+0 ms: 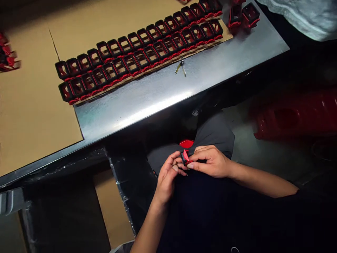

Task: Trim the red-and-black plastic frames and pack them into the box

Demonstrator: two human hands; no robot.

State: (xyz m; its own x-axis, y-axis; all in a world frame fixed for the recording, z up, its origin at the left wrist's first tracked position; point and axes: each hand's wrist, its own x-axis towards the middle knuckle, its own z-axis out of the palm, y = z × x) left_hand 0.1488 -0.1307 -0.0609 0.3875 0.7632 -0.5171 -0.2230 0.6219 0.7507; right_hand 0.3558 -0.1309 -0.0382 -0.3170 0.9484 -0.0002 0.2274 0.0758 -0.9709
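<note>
Low over my lap, a small red and black plastic piece (pixel 185 156) sits between my two hands. My right hand (pixel 212 161) pinches its right side with thumb and index finger. The fingers of my left hand (pixel 167 177) are curled against its left side and underneath, with the thumb bent in. Part of the piece is hidden by the fingers. Just beyond it, a bright red flat object (pixel 186 143) shows on the lap; its kind is unclear.
A metal table (pixel 147 102), partly covered with brown cardboard (pixel 34 116), stands ahead. Two rows of black and red open frames (pixel 142 59) line the cardboard. A small metal tool (pixel 182 66) lies near the edge. Single frames (pixel 250 14) stand right; a red plastic object (pixel 295 114) is beyond.
</note>
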